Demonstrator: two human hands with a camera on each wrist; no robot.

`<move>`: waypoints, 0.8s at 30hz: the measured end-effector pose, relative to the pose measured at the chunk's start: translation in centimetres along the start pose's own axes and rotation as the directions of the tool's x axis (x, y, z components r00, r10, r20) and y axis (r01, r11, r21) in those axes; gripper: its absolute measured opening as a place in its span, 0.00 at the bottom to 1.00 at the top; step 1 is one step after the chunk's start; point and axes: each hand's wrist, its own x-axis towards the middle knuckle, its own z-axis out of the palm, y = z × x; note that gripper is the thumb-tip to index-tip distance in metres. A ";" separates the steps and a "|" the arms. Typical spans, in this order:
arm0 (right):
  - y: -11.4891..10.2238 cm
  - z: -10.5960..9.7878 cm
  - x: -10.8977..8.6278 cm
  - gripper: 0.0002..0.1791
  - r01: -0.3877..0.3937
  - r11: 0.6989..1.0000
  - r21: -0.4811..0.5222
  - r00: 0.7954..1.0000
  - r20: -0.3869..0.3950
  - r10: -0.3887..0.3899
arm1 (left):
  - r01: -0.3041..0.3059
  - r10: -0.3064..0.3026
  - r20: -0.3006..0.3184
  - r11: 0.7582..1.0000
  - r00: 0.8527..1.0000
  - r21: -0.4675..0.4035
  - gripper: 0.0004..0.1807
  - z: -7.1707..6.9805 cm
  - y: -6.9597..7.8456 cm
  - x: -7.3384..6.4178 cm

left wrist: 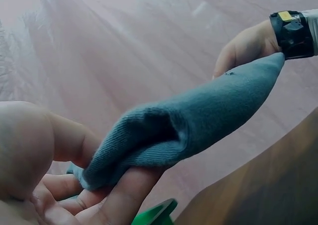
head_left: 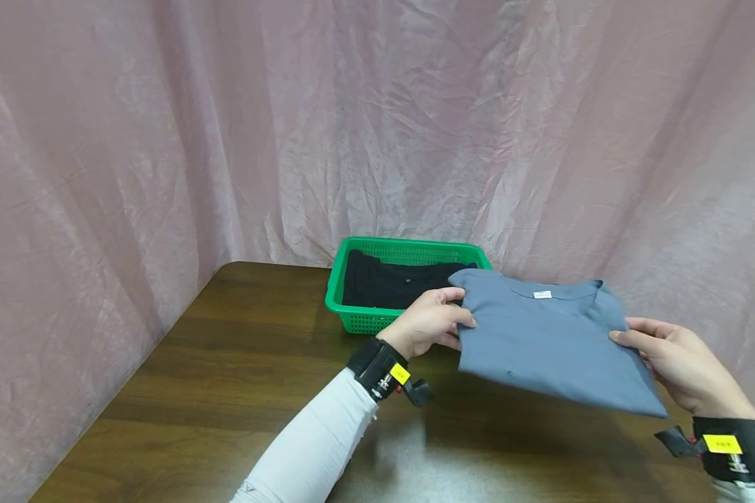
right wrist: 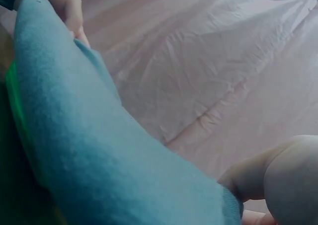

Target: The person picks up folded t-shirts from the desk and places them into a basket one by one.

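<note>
A folded blue-grey shirt (head_left: 544, 342), with a white label at its neckline, is held up above the table between both hands. Its left edge is pinched by my left hand (head_left: 433, 323), thumb on top and fingers beneath, as the left wrist view shows on the folded shirt edge (left wrist: 144, 140). At the opposite edge my right hand (head_left: 688, 367) grips the cloth with the thumb on top; most of its fingers are hidden under the shirt. Behind the left hand stands a green plastic basket (head_left: 335, 286), holding a folded black garment (head_left: 384, 283).
The brown wooden table (head_left: 226, 391) carries the basket near its back edge. Pink curtains (head_left: 377, 126) hang right behind the table and along its left side. The shirt overlaps the basket's right front corner in the head view.
</note>
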 end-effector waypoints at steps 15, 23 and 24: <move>-2.1 4.4 1.5 0.37 0.109 0.991 0.078 0.994 -0.005 -0.109 | 0.018 -0.019 -0.083 1.000 0.996 -0.008 0.48 -4.0 -0.1 -1.3; -3.1 6.2 2.5 0.37 0.129 0.987 0.099 0.991 0.028 -0.132 | 0.030 -0.029 -0.122 1.000 0.992 0.001 0.49 -6.0 -0.5 -2.2; -3.1 6.4 2.7 0.36 0.136 0.986 0.099 0.990 0.030 -0.139 | 0.029 -0.029 -0.126 1.000 0.992 0.003 0.49 -6.2 -0.5 -2.4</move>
